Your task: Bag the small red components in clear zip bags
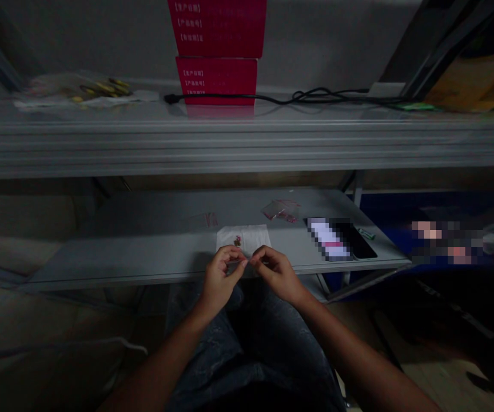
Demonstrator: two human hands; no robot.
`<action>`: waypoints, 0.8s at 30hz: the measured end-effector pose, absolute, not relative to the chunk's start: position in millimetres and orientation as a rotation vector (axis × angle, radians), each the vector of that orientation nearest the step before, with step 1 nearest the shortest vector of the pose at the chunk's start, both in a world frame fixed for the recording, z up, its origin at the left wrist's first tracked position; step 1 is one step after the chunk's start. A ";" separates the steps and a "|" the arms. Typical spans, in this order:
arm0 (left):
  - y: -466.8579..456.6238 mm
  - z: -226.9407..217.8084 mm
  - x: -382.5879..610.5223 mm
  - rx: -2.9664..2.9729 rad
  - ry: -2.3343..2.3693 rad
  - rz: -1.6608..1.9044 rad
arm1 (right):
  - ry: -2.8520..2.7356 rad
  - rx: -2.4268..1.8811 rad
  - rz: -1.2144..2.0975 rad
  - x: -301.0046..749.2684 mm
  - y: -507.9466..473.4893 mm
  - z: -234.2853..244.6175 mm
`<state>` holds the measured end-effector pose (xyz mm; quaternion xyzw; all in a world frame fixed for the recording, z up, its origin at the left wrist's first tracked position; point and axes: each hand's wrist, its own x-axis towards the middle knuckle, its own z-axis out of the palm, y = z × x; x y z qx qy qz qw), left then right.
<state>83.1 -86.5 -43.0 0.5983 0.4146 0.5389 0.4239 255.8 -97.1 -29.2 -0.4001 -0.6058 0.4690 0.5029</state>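
Observation:
Both hands meet over the near edge of the grey table (152,240). The fingertips of my left hand (225,272) are pinched together, and those of my right hand (276,272) pinch a short way to the right. Whatever lies between the fingertips is too small to make out. Just beyond them a white sheet (255,234) lies flat, with a little heap of small red and brownish pieces (238,241) on it. Farther back are a clear bag with small reddish contents (282,210) and a flat clear bag (210,219).
A phone with a lit screen (328,240) and a dark flat device (356,239) lie to the right, near a small green-and-white item (366,233). Above runs a shelf (247,143) with red boxes (219,80), a black cable (273,101) and a plastic bag (79,91).

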 end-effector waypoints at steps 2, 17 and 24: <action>-84.9 -41.8 81.1 1.468 1.030 1.351 | -1.441 -0.970 1.135 257.1 -96.7 -26.2; -76.1 -30.1 70.3 1.325 1.019 1.396 | -1.329 -0.969 1.208 271.1 -88.6 -28.6; -77.6 -26.4 72.2 1.385 1.014 1.421 | -1.577 -0.989 1.112 270.3 -86.7 -14.9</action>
